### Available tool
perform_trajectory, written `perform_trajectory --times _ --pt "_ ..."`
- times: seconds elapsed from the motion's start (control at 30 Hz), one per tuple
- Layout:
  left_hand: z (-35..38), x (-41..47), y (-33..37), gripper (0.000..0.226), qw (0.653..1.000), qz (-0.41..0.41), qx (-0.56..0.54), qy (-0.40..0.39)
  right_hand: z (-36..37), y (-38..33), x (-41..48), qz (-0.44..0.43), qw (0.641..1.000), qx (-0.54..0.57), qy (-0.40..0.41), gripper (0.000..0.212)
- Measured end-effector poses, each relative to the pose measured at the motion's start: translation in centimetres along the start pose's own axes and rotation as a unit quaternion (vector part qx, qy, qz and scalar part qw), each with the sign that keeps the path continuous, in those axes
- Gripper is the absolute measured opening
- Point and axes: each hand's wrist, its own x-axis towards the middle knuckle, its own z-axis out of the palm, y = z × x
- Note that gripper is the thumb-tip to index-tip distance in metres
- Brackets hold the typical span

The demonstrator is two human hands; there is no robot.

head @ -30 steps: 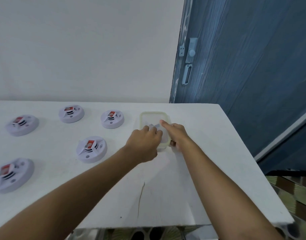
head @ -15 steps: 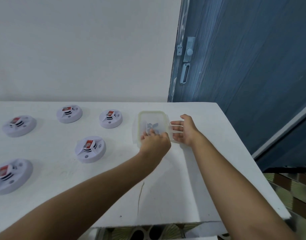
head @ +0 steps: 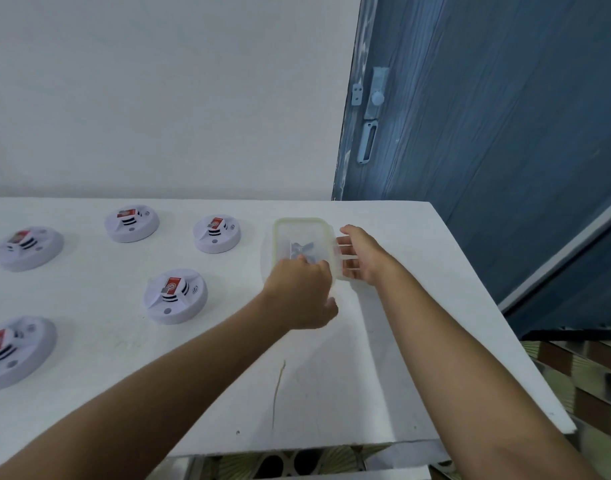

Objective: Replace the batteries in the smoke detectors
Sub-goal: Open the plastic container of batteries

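While the right hand (head: 361, 258) lies open against the clear tub (head: 297, 221) on the table (head: 331, 393) to steady it, the left hand (head: 298, 289) digs for batteries (head: 302, 249) — grip unclear — smoke detectors (head: 175, 296) waiting left.

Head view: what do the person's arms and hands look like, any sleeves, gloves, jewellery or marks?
The left forearm and right forearm are bare right to the frame edge; no sleeve shows. The left hand and right hand wear no gloves. No watch, bracelet, ring or marking is visible on either.
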Motion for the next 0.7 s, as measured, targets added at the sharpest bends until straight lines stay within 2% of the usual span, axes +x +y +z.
perform_trajectory --times 0.1,0.17,0.27,0.33,0.47,0.53,0.6,0.7 --pt "-0.8 0.9 -2.9 0.039 0.999 -0.006 -0.042 0.029 1.5 0.0 0.0 -0.024 1.0 -0.01 0.007 0.027" --pt "-0.3 2.2 -4.8 0.031 0.988 -0.049 -0.135 0.053 2.6 0.2 0.3 -0.047 0.998 -0.029 0.025 0.032" --pt "1.5 4.7 -6.8 0.021 0.927 -0.135 -0.343 0.074 3.7 0.6 0.5 -0.078 0.992 -0.081 0.058 0.044" --pt "2.8 6.6 -7.6 0.014 0.896 -0.163 -0.402 0.095 4.1 1.0 0.8 -0.099 0.987 -0.098 0.079 0.04" --pt "4.4 10.4 -8.3 0.025 0.932 -0.175 -0.306 0.088 4.3 1.5 1.6 -0.146 0.974 -0.132 0.109 0.041" --pt "4.3 12.0 -8.4 0.033 0.943 -0.177 -0.28 0.033 4.5 1.6 1.8 -0.167 0.964 -0.174 0.114 0.043" --pt "4.5 13.5 -8.5 0.047 0.937 -0.184 -0.294 -0.035 4.5 1.7 2.1 -0.182 0.952 -0.216 0.115 0.043" --pt "4.9 15.1 -8.4 0.058 0.942 -0.193 -0.258 -0.087 4.6 1.8 2.5 -0.188 0.939 -0.262 0.121 0.043"
